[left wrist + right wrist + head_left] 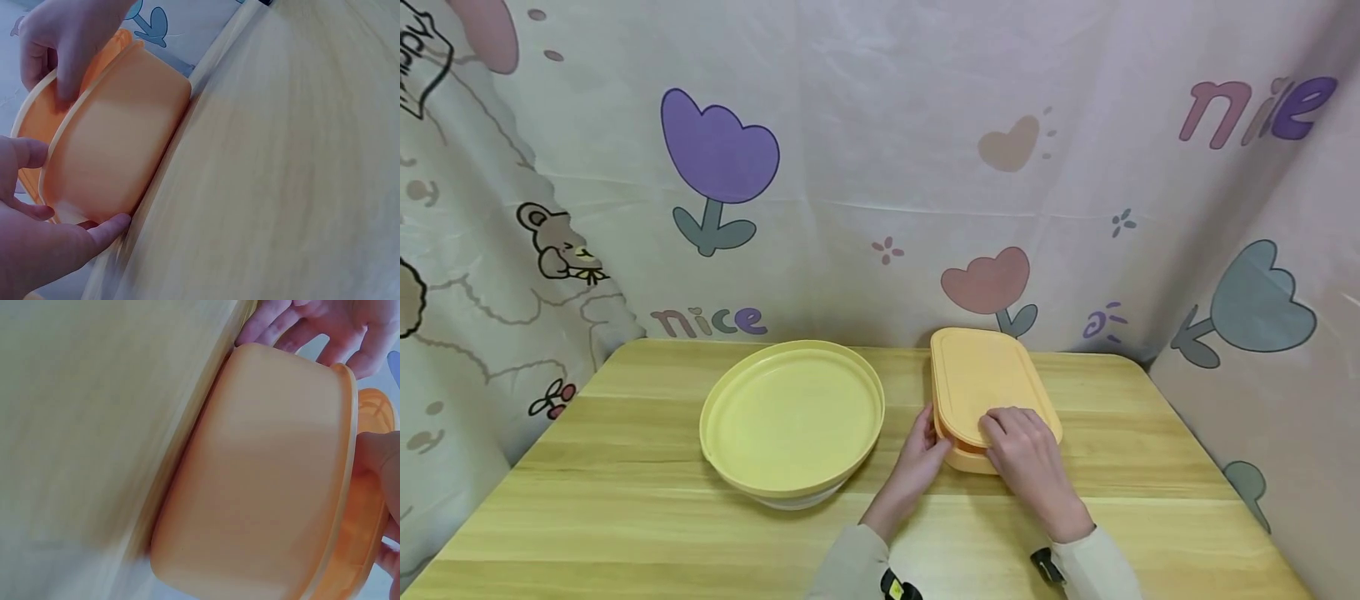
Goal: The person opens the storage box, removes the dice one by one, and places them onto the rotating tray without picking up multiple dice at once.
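A rectangular orange food container stands on the table toward the right, its lid raised at the near edge. The gap between lid and rim shows in both wrist views. My right hand pinches the lid's near edge, thumb inside under it, as the left wrist view shows. My left hand holds the container's near left corner, thumb toward the front and fingers along the side. In the right wrist view the left hand's fingertips lie by the container wall. What the container holds is hidden.
Left of the container stands a round bowl covered by a yellow lid. Both rest on a wooden table. A printed curtain hangs behind the table and along its sides.
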The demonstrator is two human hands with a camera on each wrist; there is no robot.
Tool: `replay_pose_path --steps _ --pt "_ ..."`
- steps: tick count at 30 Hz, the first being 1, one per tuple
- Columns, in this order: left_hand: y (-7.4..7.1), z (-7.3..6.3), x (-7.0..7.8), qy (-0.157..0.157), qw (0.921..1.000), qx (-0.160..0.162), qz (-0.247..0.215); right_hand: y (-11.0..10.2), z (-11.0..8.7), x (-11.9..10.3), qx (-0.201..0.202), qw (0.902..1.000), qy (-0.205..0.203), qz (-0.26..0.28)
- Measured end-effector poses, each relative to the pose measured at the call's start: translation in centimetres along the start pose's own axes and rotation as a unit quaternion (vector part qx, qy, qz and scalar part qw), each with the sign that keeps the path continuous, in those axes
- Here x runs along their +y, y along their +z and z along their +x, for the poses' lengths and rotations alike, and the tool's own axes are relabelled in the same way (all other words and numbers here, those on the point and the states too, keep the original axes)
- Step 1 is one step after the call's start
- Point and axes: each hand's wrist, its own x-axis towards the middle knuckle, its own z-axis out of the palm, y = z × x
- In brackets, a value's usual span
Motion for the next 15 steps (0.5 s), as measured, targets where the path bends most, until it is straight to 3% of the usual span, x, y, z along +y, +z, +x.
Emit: replay_pose_path --steps 6,15 --pt "-0.03 -0.04 -0.07 0.004 0.9999 0.01 -0.005 0.18 0.13 0.05 0.033 0.999 -0.022 -0.018" --pt "0.27 -0.07 -0.34 0.014 0.9995 0.023 -0.017 0.26 0.13 0.4 0.149 0.9881 -0.025 -0.03"
